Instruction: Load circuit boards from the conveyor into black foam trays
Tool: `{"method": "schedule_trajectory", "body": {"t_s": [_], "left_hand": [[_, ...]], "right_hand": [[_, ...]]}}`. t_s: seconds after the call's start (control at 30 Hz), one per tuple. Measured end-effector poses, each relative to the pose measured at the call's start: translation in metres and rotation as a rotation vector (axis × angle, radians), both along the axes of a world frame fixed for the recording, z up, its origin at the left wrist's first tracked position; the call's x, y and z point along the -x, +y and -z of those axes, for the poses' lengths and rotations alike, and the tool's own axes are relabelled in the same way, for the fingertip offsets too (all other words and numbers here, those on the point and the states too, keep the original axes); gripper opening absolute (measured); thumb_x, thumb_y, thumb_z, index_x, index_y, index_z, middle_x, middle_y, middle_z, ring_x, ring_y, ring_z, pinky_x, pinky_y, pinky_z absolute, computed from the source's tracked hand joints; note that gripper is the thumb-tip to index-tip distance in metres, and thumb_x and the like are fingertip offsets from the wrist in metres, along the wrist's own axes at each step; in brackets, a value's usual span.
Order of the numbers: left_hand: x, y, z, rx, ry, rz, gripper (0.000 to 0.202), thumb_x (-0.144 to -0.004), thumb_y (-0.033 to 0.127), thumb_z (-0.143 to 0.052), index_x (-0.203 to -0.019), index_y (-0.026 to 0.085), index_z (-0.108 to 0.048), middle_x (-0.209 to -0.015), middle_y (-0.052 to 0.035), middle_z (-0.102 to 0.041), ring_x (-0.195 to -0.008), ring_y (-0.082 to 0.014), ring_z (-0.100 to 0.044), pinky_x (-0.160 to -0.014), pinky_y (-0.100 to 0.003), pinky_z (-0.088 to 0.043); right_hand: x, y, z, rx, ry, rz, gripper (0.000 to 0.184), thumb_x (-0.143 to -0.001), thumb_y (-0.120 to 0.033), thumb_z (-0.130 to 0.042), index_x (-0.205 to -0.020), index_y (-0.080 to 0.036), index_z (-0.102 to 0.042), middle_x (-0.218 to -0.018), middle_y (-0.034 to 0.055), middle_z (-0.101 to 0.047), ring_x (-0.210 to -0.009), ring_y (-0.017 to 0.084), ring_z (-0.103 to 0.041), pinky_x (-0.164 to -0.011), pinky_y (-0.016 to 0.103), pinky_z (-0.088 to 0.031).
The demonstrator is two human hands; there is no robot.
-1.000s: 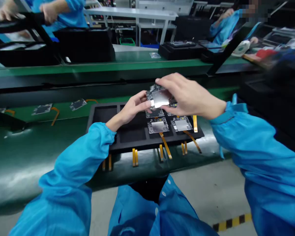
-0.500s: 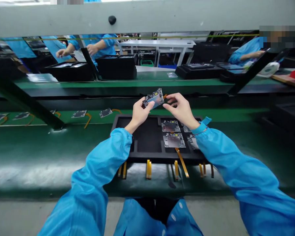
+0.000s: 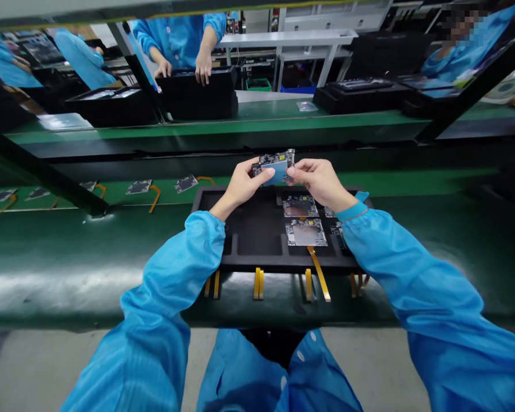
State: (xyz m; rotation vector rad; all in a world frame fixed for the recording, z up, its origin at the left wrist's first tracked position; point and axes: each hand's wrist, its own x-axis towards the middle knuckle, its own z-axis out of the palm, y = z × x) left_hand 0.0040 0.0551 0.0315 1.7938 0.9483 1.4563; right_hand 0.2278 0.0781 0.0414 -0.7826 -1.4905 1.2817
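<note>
Hands under my direction, two. Left hand [image 3: 245, 182]: fingers clamped on the left end of a circuit board, thumb across its face. Right hand [image 3: 321, 182]: fingers closed in a pinch on the right end of that same board.

Circuit board [image 3: 280, 162], held, one: raised above the far edge of the tray, tilted, its face bluish.

Tray [image 3: 257, 260], black, one: on the green tabletop [image 3: 68, 269]. Inside, on its right half, two seated boards [image 3: 306, 233] plainly seen, one behind the other; parts of at least two more beside my right sleeve [image 3: 390, 252].

Ribbons [image 3: 319, 274], orange: six clear along the tray's near edge, others crowded by that sleeve.

Loose boards [image 3: 139, 187], five: spaced in a row left of the tray.

Across the way, one co-worker, two hands on a black box [image 3: 197, 100].
</note>
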Motion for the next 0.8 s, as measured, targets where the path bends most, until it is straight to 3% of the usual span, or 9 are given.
{"method": "schedule_trajectory", "body": {"t_s": [0.07, 0.17, 0.27, 0.47, 0.67, 0.8], "left_hand": [[-0.001, -0.003, -0.002, 0.113, -0.011, 0.091, 0.06, -0.084, 0.072, -0.087, -0.103, 0.017, -0.074, -0.094, -0.0085, -0.08, -0.084, -0.0232, -0.077, -0.077, -0.034, -0.061], [-0.004, -0.01, -0.006, 0.268, -0.009, 0.197, 0.064, -0.087, 0.074, -0.085, -0.107, 0.016, -0.072, -0.087, -0.0098, -0.078, -0.069, -0.0218, -0.076, -0.061, -0.031, -0.06], [-0.006, -0.014, -0.009, 0.302, -0.017, 0.208, 0.062, -0.087, 0.074, -0.085, -0.104, 0.015, -0.072, -0.084, -0.0097, -0.078, -0.063, -0.0193, -0.073, -0.053, -0.028, -0.058], [0.0, -0.01, -0.009, 0.335, -0.03, 0.209, 0.056, -0.086, 0.067, -0.09, -0.098, 0.016, -0.072, -0.08, -0.0086, -0.078, -0.061, -0.0194, -0.073, -0.053, -0.029, -0.062], [0.001, -0.013, -0.012, 0.449, -0.024, 0.216, 0.047, -0.09, 0.057, -0.088, -0.101, 0.016, -0.07, -0.082, -0.0092, -0.079, -0.067, -0.0226, -0.078, -0.06, -0.033, -0.068], [0.005, -0.015, -0.019, 0.489, -0.008, 0.18, 0.039, -0.094, 0.051, -0.083, -0.103, 0.015, -0.072, -0.081, -0.0091, -0.08, -0.067, -0.0237, -0.08, -0.059, -0.032, -0.067]], "right_hand": [[0.001, -0.002, 0.001, 0.078, 0.04, -0.038, 0.066, -0.05, -0.069, -0.112, -0.07, -0.019, -0.074, -0.069, 0.0002, -0.07, -0.062, 0.013, -0.066, -0.066, 0.03, -0.066], [0.002, -0.005, 0.001, 0.154, 0.083, -0.064, 0.065, -0.047, -0.063, -0.115, -0.068, -0.019, -0.073, -0.07, 0.0002, -0.071, -0.062, 0.011, -0.067, -0.066, 0.028, -0.066], [0.003, -0.006, 0.001, 0.206, 0.074, -0.083, 0.065, -0.049, -0.062, -0.115, -0.069, -0.019, -0.071, -0.069, 0.0002, -0.071, -0.064, 0.013, -0.07, -0.064, 0.027, -0.066], [0.002, -0.007, 0.001, 0.274, 0.035, -0.176, 0.064, -0.054, -0.061, -0.115, -0.076, -0.019, -0.071, -0.071, -0.0008, -0.071, -0.064, 0.012, -0.069, -0.057, 0.022, -0.058], [0.003, -0.009, -0.001, 0.252, 0.013, -0.108, 0.051, -0.069, -0.045, -0.112, -0.068, -0.017, -0.069, -0.061, -0.0016, -0.062, -0.059, 0.01, -0.062, -0.055, 0.021, -0.051], [0.007, -0.011, 0.001, 0.246, 0.011, -0.135, 0.054, -0.069, -0.051, -0.112, -0.07, -0.018, -0.069, -0.064, -0.0001, -0.065, -0.059, 0.011, -0.063, -0.056, 0.022, -0.053]]}}
